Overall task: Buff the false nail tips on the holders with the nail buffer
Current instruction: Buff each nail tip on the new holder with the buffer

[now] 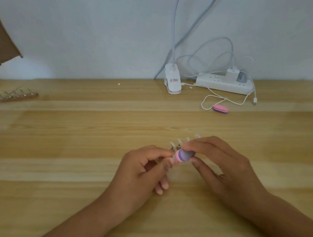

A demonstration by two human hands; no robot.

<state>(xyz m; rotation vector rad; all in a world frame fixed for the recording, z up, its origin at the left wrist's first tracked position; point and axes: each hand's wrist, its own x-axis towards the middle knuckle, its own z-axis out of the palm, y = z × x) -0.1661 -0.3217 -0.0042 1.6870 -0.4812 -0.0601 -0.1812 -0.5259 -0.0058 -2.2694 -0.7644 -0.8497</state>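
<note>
The bit that matters is how the two pieces sit against each other, held just above the middle of the pale wooden worktop (pixel 78 132). The left hand (pixel 145 168) pinches the near-left end of the thin holder strip with metal clips (pixel 176 147) between thumb and forefinger, with the other fingers curled under.

The right hand (pixel 220 163) grips the small pink-and-purple foam nail buffer block (pixel 183 155) between thumb and fingertips. The block is right up against the strip's near side, at the left end.

The row of clear false nail tips (pixel 180 141) runs from near-left to far-right and slips behind the right hand's knuckles. The tips poke up and away from the person. The buffer's long axis looks roughly in line with that row, pink end towards the left hand. It's blurry though, so I can't swear which tip it's touching.

My guess is the next bit needs short strokes over the leftmost tips, with the right hand doing the work and the left steadying.

Also lying around are a second pink-and-purple buffer (pixel 220 109) far right and another holder strip (pixel 17 94) far left.
</note>
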